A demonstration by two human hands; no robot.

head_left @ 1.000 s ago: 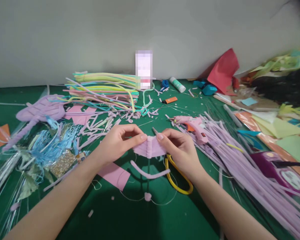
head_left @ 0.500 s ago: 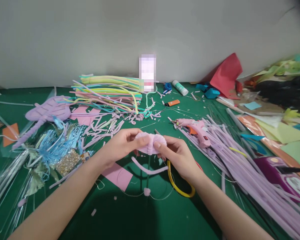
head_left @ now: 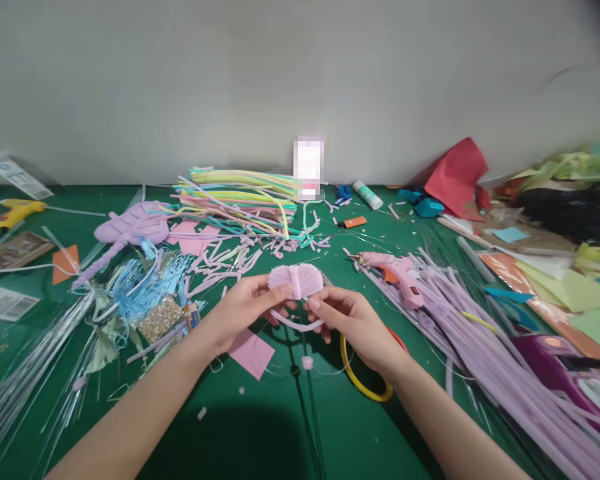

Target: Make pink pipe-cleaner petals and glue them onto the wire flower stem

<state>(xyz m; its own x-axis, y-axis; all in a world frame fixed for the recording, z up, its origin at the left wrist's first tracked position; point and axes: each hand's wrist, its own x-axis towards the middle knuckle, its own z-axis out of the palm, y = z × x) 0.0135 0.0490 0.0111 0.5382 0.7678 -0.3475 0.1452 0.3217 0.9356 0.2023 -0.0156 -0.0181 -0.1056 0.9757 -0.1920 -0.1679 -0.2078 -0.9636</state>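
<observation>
Nearest on the green desk [head_left: 260, 420], a yellow loop handle [head_left: 377, 398] lies beside the right forearm, and a pink paper square [head_left: 254, 357] near the left wrist. Above the desk, the left hand [head_left: 247, 303] and right hand [head_left: 343, 312] pinch a fuzzy lilac piece [head_left: 310, 279] by its lower edge, a curved lilac strip [head_left: 299, 325] just below it. Farther lie a pink glue gun [head_left: 403, 273] and multicoloured fuzzy sticks [head_left: 240, 193] near the wall [head_left: 180, 80].

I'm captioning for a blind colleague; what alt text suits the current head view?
A left hand grips a ribbed lilac piece above a green table, the right hand at its edge. A pink glue gun lies to the right, multicoloured stems behind.
</observation>
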